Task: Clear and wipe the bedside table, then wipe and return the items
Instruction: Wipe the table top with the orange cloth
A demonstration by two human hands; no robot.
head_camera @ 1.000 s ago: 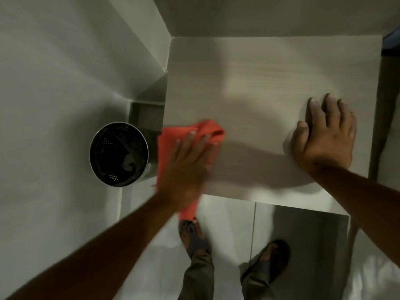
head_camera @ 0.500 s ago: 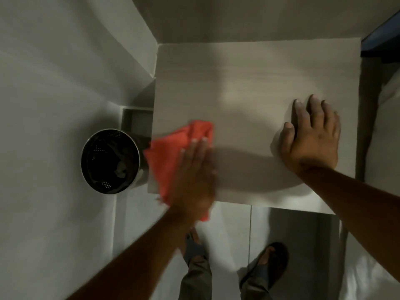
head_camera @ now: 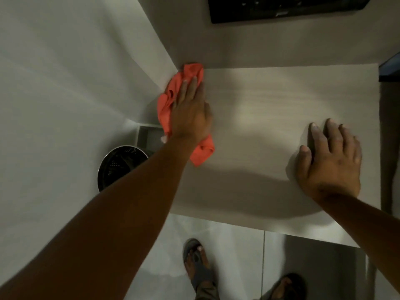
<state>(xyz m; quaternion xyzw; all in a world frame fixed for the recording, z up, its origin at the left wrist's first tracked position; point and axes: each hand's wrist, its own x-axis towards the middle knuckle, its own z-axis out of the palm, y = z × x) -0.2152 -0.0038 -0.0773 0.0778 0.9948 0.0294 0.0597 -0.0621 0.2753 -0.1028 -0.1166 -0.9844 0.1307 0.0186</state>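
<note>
The bedside table point(head_camera: 270, 118) has a pale wood-grain top with nothing standing on it. My left hand point(head_camera: 190, 113) lies flat on an orange-red cloth point(head_camera: 171, 94) and presses it onto the table's far left corner, against the wall. The cloth sticks out beyond my fingertips and behind my wrist. My right hand point(head_camera: 329, 161) rests palm down on the table's right side, fingers spread, holding nothing.
A round metal bin point(head_camera: 116, 165) stands on the floor left of the table, partly behind my left forearm. A black panel point(head_camera: 281, 9) hangs on the wall above. My feet in sandals point(head_camera: 197, 265) are on the tiled floor below the table's front edge.
My left hand has slid the cloth from the table's near left edge up to its far left corner. My right hand stays planted on the right side. The view tilted up, showing the wall panel.
</note>
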